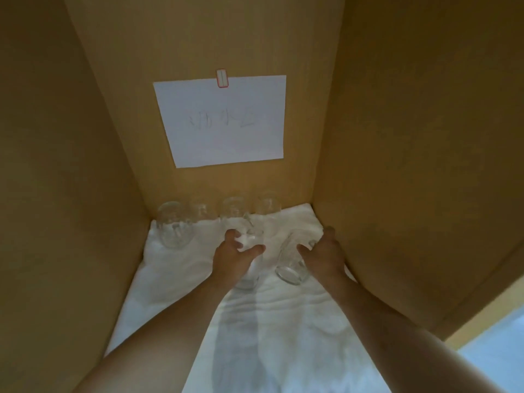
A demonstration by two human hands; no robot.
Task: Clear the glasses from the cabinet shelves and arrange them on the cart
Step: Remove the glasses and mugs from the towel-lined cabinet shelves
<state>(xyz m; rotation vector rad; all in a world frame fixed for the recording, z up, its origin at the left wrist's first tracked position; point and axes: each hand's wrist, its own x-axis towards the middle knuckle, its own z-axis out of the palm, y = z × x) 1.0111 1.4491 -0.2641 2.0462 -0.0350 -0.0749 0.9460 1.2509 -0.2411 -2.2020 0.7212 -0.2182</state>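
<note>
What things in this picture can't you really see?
- Cart: outside the head view.
- Words on the paper: too faint and blurred to read.
- Back glasses: clear and blurry, so the count is unsure.
- Left hand and right hand: each covers part of its glass.

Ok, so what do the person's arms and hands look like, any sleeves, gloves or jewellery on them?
Both forearms are bare as far as the frame shows: no sleeves in view. The left hand and right hand wear no gloves, and no watch, bracelet or ring is visible. Fingertips are partly hidden.
</note>
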